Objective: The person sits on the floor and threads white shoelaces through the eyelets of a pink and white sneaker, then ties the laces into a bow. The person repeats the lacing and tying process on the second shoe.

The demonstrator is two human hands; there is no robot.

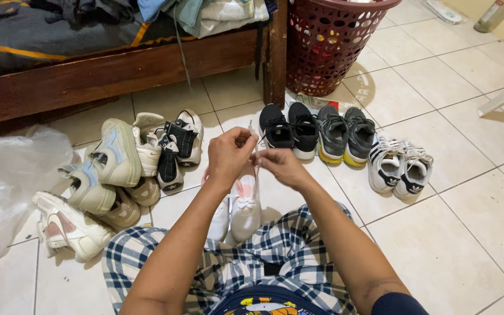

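left hand (228, 156) + right hand (281, 166) pinching lace of white shoe (245, 207) | three pairs (345, 140) lined up beyond hands | pile (118, 175) left of hands unsorted

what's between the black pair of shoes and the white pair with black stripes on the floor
The grey pair with yellow soles stands between the black pair and the white striped pair, all in one row, seen in the head view.

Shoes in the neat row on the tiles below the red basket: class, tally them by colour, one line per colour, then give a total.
Black shoes: 2
Grey shoes with yellow soles: 2
White shoes with black stripes: 2
Total: 6
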